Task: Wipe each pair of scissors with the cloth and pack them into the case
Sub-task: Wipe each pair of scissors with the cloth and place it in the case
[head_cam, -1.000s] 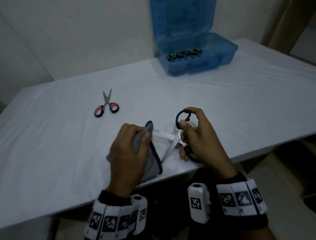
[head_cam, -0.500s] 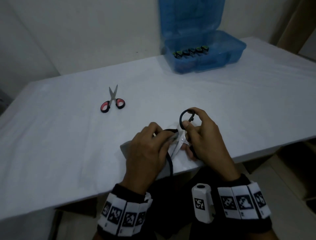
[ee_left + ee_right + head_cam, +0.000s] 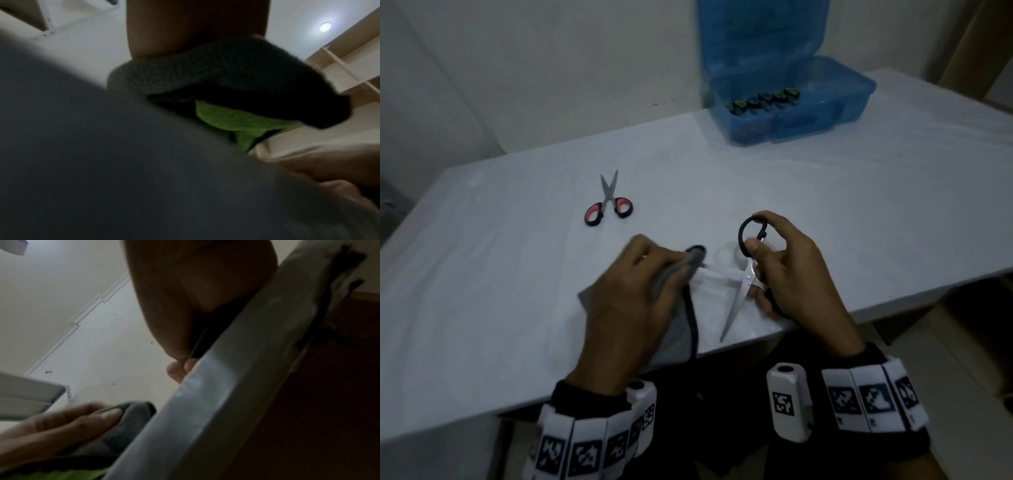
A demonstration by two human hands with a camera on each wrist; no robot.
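My right hand (image 3: pixel 784 270) grips black-handled scissors (image 3: pixel 744 277) by their handles, blades spread wide open above the table's near edge. My left hand (image 3: pixel 640 291) pinches a grey cloth (image 3: pixel 671 274) with a dark hem around one blade, out toward its tip. The cloth (image 3: pixel 205 78) fills the left wrist view, with a green side showing. In the right wrist view the left hand's fingers (image 3: pixel 82 417) press the cloth (image 3: pixel 131 417). Red-handled scissors (image 3: pixel 608 202) lie on the table farther left. The blue case (image 3: pixel 791 102) stands open at the back, holding several pairs.
The white table (image 3: pixel 859 212) has its near edge right under both hands. The case lid stands upright against the wall behind. A shelf frame shows to the right in the wrist views.
The left hand with the cloth slid in along the blade toward the pivot, then back out to the left. The right hand has kept its hold on the scissors.
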